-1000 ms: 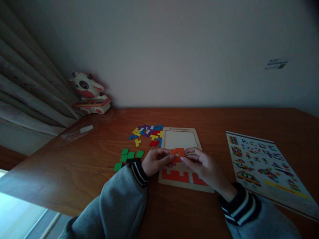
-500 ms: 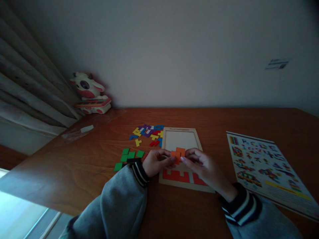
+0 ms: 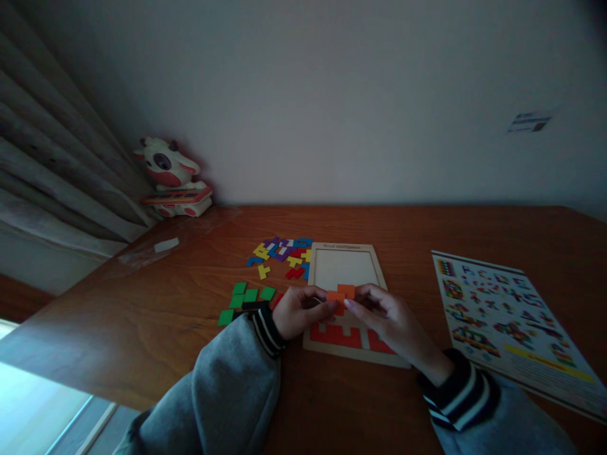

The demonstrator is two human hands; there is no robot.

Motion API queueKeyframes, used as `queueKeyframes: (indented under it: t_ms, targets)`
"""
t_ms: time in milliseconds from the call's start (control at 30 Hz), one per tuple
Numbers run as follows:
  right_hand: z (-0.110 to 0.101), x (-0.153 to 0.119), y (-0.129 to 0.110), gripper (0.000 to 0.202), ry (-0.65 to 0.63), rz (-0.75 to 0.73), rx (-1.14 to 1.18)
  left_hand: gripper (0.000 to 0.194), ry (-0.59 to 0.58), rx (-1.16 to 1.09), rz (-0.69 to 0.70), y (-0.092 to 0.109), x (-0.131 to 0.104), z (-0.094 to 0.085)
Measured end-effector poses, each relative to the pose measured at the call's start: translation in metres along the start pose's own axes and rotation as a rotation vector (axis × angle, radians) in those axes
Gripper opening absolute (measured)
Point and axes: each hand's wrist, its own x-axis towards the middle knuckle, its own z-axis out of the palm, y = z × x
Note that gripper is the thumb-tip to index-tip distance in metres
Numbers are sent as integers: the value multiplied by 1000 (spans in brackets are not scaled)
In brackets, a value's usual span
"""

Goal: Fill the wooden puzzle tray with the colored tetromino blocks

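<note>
Over the wooden puzzle board (image 3: 351, 245), my left hand (image 3: 303, 311) and my right hand (image 3: 386, 316) meet around an orange puzzle piece (image 3: 337, 297). The left thumb and fingers pinch its left side. On its right side, the right thumb and fingers are closed. Its outline is stepped; whether it is one piece or two touching, I cannot tell. Red puzzle pieces (image 3: 336, 335) lie in the near end of the board's tray, partly covered by my right hand. The pale far part of the tray shows bare.
Green pieces (image 3: 238, 288) lie left of the board, partly behind my left sleeve. Mixed yellow, blue, purple and red pieces (image 3: 279, 249) are heaped beyond them. A printed pattern sheet (image 3: 505, 316) lies to the right. A toy cow keyboard (image 3: 175, 180) stands at the back left.
Both hands and the orange piece have shifted very slightly right and down in the picture. The grip looks the same.
</note>
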Motion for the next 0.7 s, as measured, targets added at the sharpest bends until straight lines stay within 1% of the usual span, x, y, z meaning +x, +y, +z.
queueKeyframes:
  t_ms: [67,167,233,300,400,567,633,700]
  targets:
    - [-2,1,2,30,62,-20,-32,44,54,49,65,0,1,-1]
    - [-9,3,6,33,159,-64,-105,41,181,100,196,-2,5,-5]
    - [-15,5,9,35,211,-81,-151,43,261,75,233,-2,7,-6]
    - [-22,7,13,36,257,-81,-190,45,306,31,227,-2,9,-7]
    - [-33,9,21,41,303,-78,-270,49,286,8,193,0,9,-6]
    - [-41,11,28,28,157,-112,-393,50,234,97,176,1,7,-6]
    - [-40,11,29,25,142,-120,-443,47,211,193,185,0,5,-7]
    - [-38,11,29,24,154,-131,-506,40,208,403,236,-2,4,-9]
